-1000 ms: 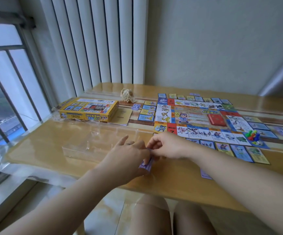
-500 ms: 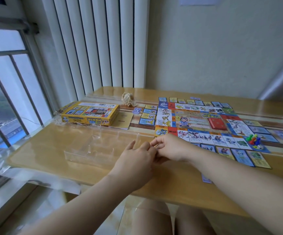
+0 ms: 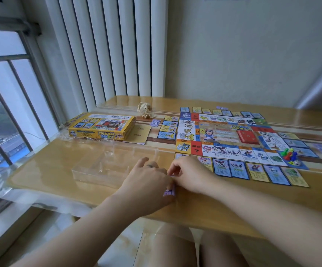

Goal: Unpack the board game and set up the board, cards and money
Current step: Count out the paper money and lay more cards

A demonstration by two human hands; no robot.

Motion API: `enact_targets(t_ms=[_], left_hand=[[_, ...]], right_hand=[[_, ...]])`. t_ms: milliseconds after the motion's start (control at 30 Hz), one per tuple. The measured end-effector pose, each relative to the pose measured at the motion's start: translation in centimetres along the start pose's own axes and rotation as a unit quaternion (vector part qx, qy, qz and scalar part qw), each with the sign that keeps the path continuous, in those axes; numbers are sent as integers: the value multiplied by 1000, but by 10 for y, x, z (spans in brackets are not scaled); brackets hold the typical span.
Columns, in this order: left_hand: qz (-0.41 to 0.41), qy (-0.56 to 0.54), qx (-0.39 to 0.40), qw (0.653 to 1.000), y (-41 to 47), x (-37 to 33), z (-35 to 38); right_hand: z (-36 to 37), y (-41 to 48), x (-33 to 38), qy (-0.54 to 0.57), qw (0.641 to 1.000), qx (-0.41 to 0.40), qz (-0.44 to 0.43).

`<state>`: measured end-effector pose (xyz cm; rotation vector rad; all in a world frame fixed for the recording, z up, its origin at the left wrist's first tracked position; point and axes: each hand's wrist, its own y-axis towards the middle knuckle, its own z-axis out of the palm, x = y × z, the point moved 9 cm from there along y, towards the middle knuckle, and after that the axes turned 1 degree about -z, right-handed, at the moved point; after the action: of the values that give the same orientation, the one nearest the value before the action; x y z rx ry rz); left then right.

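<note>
- The purple notes (image 3: 169, 192) lie at the near edge of the table (image 3: 204, 211), between the two hands; only a small corner of the stack shows below the fingers
- The left hand (image 3: 148, 183) is curled round the notes and holds them just above the tabletop; the right hand (image 3: 190, 176) is touching it, fingers bent and tips drawn together at the left knuckles; whether it pinches the notes I cannot tell, since the left hand hides the contact
- The board (image 3: 223, 134) lies unfolded just beyond the right hand; a row of cards (image 3: 256, 171) runs along its near side; a red deck (image 3: 248, 136) and coloured pawns (image 3: 288, 154) sit on it
- A clear plastic tray (image 3: 102, 167) stands just left of the left hand; the yellow box (image 3: 102, 127) lies further back near the window, a beige booklet (image 3: 140, 133) beside it
</note>
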<state>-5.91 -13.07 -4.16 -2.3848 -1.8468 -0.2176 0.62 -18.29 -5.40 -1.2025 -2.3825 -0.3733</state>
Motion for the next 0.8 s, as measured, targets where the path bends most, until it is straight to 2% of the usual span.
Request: enact_targets(t_ms=[400,600,800], left_hand=[[19,-7,29,999,-1,0,0],[20,-12,41,999,1,0,-4],[38,-54,-34,997,29,-31,-42]], right_hand=[[0,-5,-6,-15,999,-21,22],[-3,-9,-4,-25,1000,1,11],[-60,-30,-34,27,997,-72,31]])
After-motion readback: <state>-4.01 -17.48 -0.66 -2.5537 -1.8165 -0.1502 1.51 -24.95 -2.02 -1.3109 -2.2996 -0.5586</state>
